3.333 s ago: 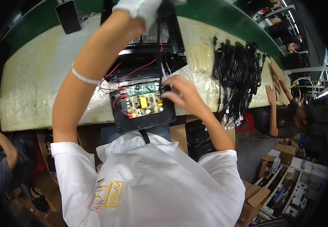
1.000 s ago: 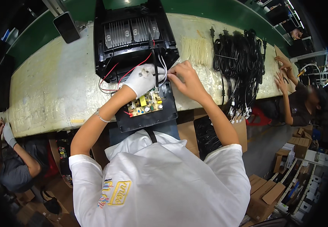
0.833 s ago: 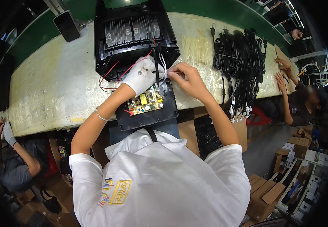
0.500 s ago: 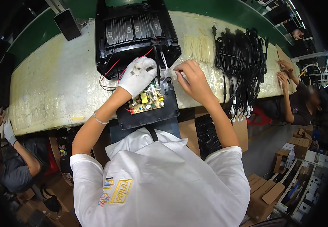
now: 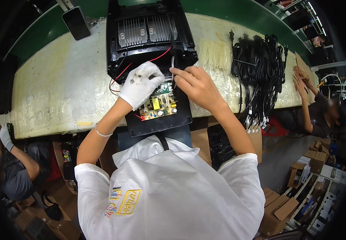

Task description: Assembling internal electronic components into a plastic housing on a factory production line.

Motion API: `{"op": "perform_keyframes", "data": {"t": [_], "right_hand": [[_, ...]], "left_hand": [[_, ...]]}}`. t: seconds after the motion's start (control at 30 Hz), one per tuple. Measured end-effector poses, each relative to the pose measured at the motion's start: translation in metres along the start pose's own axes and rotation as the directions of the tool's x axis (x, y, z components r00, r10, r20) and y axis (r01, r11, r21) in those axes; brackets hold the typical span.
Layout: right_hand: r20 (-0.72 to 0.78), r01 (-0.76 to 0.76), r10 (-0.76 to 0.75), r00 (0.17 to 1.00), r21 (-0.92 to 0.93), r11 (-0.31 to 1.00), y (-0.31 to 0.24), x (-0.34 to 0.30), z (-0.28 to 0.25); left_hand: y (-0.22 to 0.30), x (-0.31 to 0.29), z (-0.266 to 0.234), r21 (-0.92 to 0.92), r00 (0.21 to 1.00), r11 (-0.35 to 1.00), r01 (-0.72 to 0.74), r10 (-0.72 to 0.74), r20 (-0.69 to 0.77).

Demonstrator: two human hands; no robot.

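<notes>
My left hand (image 5: 141,83), in a stained white glove, is closed above a circuit board (image 5: 157,107); what its curled fingertips hold is hidden. From the right, my bare right hand (image 5: 199,86) brings its fingertips together on thin white wires (image 5: 173,64) beside the glove. The board, carrying a yellow transformer and small parts, lies on a black plastic panel (image 5: 161,127) at the table's near edge. Beyond it stands an open black housing (image 5: 151,54) with finned metal heat sinks (image 5: 141,32). Red wire (image 5: 157,57) loops from the housing toward the left glove.
Right of the housing lie pale cable ties (image 5: 213,54) and a heap of black power cords (image 5: 257,64) with white connectors. A phone (image 5: 76,23) is mounted at the back left. Co-workers' hands (image 5: 301,78) show at the right, and a gloved hand (image 5: 6,138) at the left.
My right hand has moved left, from beside the white wires onto them, its fingers drawing together. My left hand stays closed over the board. The whole view has shifted slightly.
</notes>
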State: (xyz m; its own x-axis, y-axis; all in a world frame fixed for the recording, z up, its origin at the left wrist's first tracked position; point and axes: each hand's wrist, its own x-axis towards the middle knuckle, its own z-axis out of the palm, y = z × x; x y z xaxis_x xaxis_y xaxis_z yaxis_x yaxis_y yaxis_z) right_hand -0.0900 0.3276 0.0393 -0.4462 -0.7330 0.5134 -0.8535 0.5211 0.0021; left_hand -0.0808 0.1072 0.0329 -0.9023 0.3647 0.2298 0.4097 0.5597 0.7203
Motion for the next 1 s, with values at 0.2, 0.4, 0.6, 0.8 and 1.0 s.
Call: {"op": "perform_keyframes", "data": {"t": [0.2,0.4,0.6,0.8,1.0], "right_hand": [[-0.231,-0.147,0.161,0.96,0.074,0.986,-0.004,-0.017,0.01],[-0.224,-0.376,0.457,0.861,0.327,0.867,-0.004,-0.027,0.011],[-0.205,-0.419,0.524,0.827,0.397,0.816,-0.002,-0.031,0.009],[-0.211,-0.383,0.48,0.852,0.375,0.844,-0.002,-0.028,0.012],[-0.2,-0.341,0.413,0.889,0.315,0.886,0.002,-0.026,0.014]], "left_hand": [[0.016,0.021,0.025,-0.25,0.955,0.924,-0.289,0.262,-0.136],[0.011,0.026,0.034,-0.039,0.931,0.931,-0.363,0.36,-0.058],[0.013,0.018,0.03,0.14,0.916,0.92,-0.367,0.383,-0.12],[0.016,0.016,0.025,-0.289,0.969,0.926,0.245,-0.244,0.042],[0.008,0.026,0.005,0.181,0.95,0.983,0.013,-0.069,0.305]]}}
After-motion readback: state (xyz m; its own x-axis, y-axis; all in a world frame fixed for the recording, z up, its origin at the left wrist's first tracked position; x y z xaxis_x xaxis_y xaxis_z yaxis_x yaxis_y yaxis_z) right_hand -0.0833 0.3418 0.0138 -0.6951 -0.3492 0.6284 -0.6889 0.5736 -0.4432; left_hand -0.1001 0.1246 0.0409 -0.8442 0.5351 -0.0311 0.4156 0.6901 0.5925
